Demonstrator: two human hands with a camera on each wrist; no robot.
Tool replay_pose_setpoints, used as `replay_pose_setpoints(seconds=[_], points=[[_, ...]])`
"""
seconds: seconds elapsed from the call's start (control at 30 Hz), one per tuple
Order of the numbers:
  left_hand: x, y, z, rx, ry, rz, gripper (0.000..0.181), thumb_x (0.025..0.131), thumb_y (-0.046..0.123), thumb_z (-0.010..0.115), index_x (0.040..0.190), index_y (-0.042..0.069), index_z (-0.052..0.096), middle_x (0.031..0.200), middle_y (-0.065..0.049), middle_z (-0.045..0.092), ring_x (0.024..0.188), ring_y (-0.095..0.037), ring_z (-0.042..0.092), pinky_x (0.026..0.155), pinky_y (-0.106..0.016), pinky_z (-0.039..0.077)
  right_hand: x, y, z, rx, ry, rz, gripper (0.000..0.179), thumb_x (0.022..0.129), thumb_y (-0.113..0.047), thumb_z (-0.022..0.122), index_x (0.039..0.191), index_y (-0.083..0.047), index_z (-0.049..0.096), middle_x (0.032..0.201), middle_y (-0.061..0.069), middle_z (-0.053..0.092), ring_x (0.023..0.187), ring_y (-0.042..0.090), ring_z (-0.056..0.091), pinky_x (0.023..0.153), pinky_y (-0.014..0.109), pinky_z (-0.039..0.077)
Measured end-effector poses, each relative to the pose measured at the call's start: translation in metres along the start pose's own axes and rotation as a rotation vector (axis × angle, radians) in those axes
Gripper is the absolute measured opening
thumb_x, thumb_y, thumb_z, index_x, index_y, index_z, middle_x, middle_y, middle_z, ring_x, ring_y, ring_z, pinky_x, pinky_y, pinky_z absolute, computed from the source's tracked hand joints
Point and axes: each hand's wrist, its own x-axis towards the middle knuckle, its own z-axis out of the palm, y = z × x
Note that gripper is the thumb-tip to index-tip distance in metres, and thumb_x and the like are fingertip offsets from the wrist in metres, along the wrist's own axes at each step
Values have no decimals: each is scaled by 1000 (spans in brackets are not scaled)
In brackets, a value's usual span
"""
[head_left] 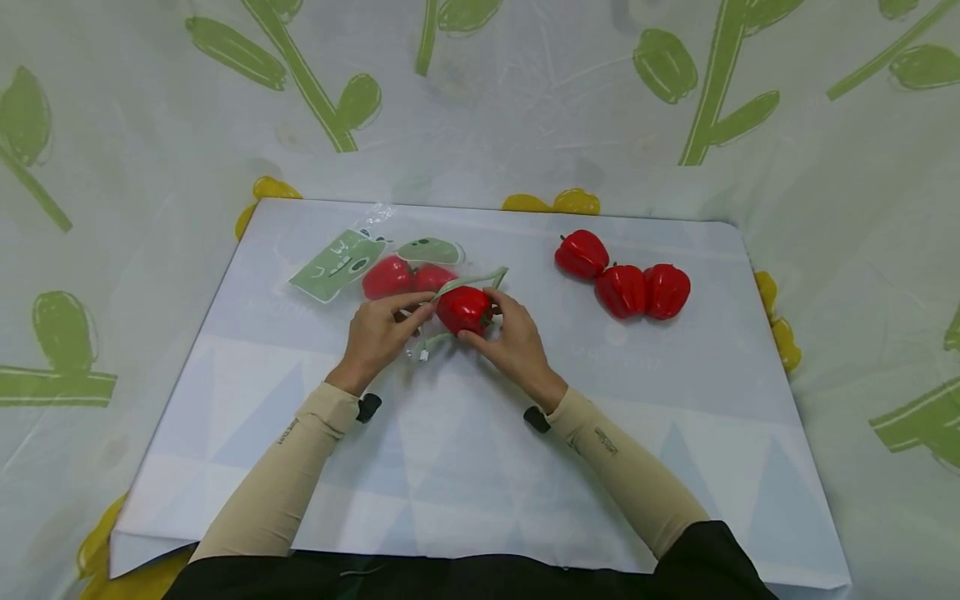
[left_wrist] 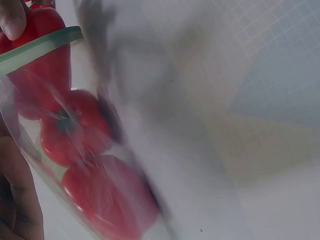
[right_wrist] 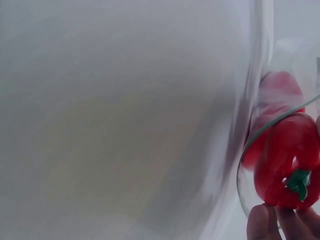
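A clear zip bag with green cartoon print lies on the table, its green-rimmed mouth spread toward me. My left hand pinches the left side of the bag's mouth between thumb and fingers. In my right hand is a red bell pepper, gripped around its stem end. The right wrist view shows its green stem facing the fingertips. Its far end is inside the mouth, past the green rim. Two more red peppers lie deeper in the bag.
Three loose red peppers lie close together on the table's right half. The table has a pale cover with blue triangles. Behind it hangs a whitish sheet printed with green leaves.
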Motion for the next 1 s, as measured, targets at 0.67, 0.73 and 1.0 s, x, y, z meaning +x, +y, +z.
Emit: replay_pose_setpoints(seconds=[0.67, 0.73, 1.0], points=[[0, 8, 2, -19, 16, 34, 29, 87, 29, 67, 116, 25, 68, 86, 5, 71, 60, -5, 61, 54, -26, 50, 14, -5, 20, 62, -22, 100, 79, 71, -51, 75, 134, -15, 43, 119, -4, 56, 102, 10, 52, 83, 27, 46], [0, 8, 2, -18, 16, 29, 29, 86, 28, 67, 115, 25, 68, 84, 6, 70, 60, -4, 60, 54, -26, 49, 16, -5, 22, 66, -31, 113, 79, 70, -53, 75, 133, -16, 44, 120, -5, 56, 102, 9, 53, 83, 27, 47], [-1, 6, 3, -30, 6, 19, 30, 86, 29, 67, 116, 25, 67, 91, 5, 71, 61, -5, 61, 56, -26, 51, 19, -5, 27, 54, -40, 108, 77, 70, -56, 73, 131, -17, 46, 117, -5, 58, 103, 10, 53, 82, 30, 47]])
